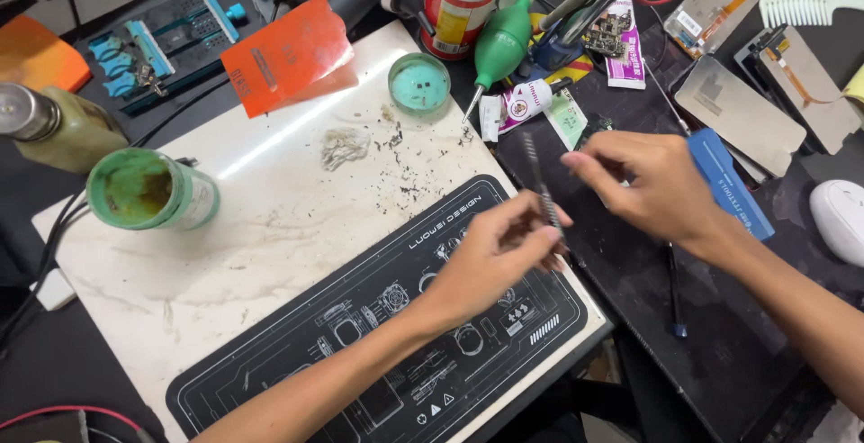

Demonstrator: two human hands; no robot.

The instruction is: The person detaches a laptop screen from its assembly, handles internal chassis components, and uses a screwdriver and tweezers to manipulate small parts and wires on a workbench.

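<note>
On cluttered white bench [180, 272] — left hand [490, 258] grip clamped on slim tool [540, 191], right hand's [652, 182] unclear.

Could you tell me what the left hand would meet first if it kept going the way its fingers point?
Probably the right hand: the left hand points up and right toward it, holding a thin dark rod-shaped tool between them. Depth is unclear.

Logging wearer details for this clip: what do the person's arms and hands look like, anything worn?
Both forearms are bare, with no sleeves in view. The left hand and right hand wear no gloves; no rings, watch or bands show.
</note>
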